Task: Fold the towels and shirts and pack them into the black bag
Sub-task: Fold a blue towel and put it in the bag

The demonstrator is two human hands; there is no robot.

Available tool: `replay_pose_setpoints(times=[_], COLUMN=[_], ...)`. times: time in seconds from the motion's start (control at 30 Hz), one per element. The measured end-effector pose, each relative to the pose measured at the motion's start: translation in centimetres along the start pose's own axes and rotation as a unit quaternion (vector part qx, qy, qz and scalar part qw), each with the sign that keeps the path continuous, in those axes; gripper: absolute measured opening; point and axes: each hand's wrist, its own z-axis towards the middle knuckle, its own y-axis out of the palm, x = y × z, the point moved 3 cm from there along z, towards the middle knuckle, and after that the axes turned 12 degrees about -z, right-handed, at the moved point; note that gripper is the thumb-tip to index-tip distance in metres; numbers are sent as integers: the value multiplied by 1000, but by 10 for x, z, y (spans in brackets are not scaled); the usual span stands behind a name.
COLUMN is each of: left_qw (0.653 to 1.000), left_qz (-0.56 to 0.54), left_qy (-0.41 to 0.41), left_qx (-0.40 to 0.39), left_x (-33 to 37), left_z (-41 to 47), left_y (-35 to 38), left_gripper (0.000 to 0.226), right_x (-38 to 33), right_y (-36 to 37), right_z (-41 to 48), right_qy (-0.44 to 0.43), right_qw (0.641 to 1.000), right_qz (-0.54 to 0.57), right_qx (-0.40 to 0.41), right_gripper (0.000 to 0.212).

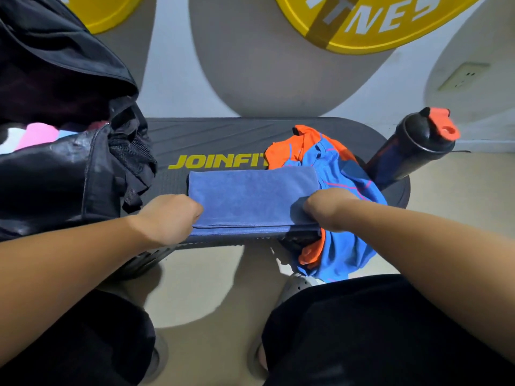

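Folded blue towel (pixel 252 197) lies on the bench (pixel 211 140), both hands gripping its ends: left hand (pixel 170 218), right hand (pixel 324 208).

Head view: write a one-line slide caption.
Left hand and right hand grip a folded blue towel on the step platform, between the black bag and a crumpled shirt.

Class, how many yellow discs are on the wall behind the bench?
2. The left yellow disc is top left, above the black bag; the lettered yellow disc is top right. Both are cropped; others may be out of view.
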Motion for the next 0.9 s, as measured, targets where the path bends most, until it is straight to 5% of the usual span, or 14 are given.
replay_pose_setpoints(times=[0.13, 0.23, 0.37, 0.57, 0.9], left_qw=[996, 999, 988, 991, 989], left_qz=[63, 38, -34, -52, -69], left_qy=[-2, 12, 11, -52, -34], left_qx=[-65, 17, 153, 115, 123], left_x=[12, 26, 39, 23, 8], left_z=[-1, 5, 33, 51, 51], left_y=[-13, -28, -31, 26, 46], left_gripper=[10, 21, 32, 83, 91], right_x=[-4, 11, -6, -78, -55], right_y=[-9, -30, -57, -11, 24], right_z=[-10, -8, 23, 61, 47], right_qy=[-38, -10, 66, 141, 209], right_qw=[998, 993, 959, 949, 925], right_qz=[-53, -64, 90, 183, 224], right_qx=[1, 95, 260, 216, 224], right_gripper=[21, 44, 47, 71, 87])
